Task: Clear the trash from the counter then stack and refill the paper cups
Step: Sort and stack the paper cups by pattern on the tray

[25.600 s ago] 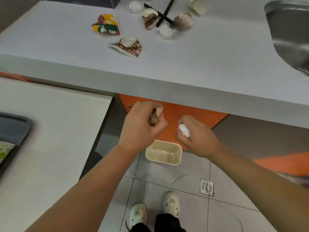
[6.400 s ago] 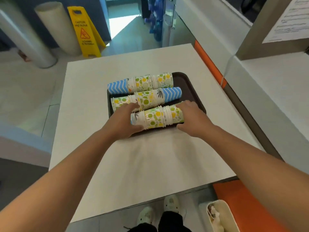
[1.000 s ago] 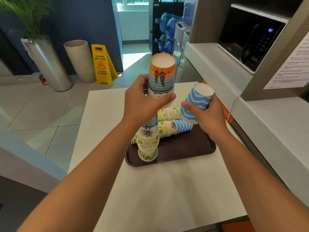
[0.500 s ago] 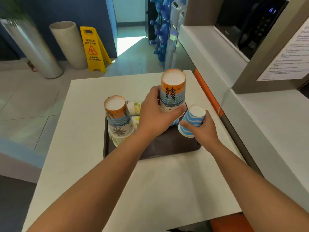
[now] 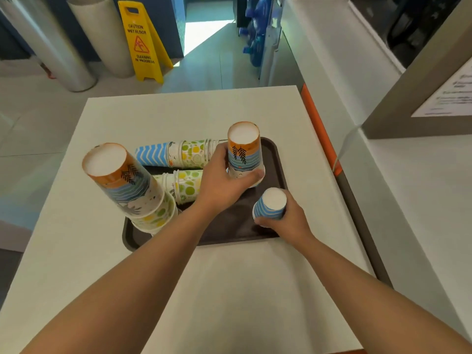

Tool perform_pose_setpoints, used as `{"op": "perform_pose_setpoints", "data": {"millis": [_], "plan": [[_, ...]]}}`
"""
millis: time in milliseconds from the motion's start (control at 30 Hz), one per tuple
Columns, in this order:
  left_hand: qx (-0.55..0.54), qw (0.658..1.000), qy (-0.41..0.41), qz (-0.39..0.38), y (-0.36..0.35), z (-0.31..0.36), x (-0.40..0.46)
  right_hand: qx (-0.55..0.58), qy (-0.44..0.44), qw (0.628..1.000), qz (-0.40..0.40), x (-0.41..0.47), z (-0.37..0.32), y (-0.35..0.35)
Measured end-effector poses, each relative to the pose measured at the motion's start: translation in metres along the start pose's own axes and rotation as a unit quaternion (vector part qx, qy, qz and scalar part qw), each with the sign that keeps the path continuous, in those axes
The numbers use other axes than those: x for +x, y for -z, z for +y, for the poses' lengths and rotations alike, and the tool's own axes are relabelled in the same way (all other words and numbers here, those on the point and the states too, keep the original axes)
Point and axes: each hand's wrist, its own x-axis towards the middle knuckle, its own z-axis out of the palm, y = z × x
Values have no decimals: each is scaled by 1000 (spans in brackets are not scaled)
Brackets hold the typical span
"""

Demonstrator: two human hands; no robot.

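Note:
A dark brown tray [image 5: 274, 159] lies on a white table [image 5: 229, 290]. My left hand [image 5: 222, 182] grips an upside-down orange-topped cup stack [image 5: 244, 152] standing on the tray's right side. My right hand [image 5: 286, 221] holds an upside-down blue zigzag cup [image 5: 270, 204] standing on the tray's near right corner. A taller upside-down cup stack [image 5: 122, 180] stands at the tray's left end, untouched. Two rows of nested cups lie on their sides behind: a blue and green row [image 5: 176, 153] and a green-dotted row [image 5: 182, 185].
A white counter [image 5: 421, 195] runs along the right, past an orange strip [image 5: 319, 129]. A yellow wet-floor sign [image 5: 143, 39] and two tall cylinders stand on the floor beyond the table. A paper notice [image 5: 452, 95] hangs at the right.
Both hands have lowered their cups onto the tray: the orange-topped stack now stands on its right side and the blue cup at the near right corner. The view has tilted down.

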Motion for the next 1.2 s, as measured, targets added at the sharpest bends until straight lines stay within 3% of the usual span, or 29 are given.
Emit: {"op": "perform_pose_setpoints", "data": {"millis": [133,333,633,800,900,1000,1200], "plan": [[25,999,13,-35,-22,-10,13,-3,3,999,-52,-5,-3,22],[48,996,11,-69,-45,-8,29,95,81,992,27,18,-55,57],[103,988,10,-113,-38,-10,41,39,106,993,33,68,-91,57],[322,938,0,-129,-8,-36,37,42,88,993,65,74,-79,64],[400,901,-16,-169,-6,-44,39,35,80,994,66,76,-76,66],[446,876,-46,-176,-11,-46,43,18,73,995,58,74,-70,64],[469,869,-52,-150,-5,-51,44,-26,62,998,11,73,-62,49]]}}
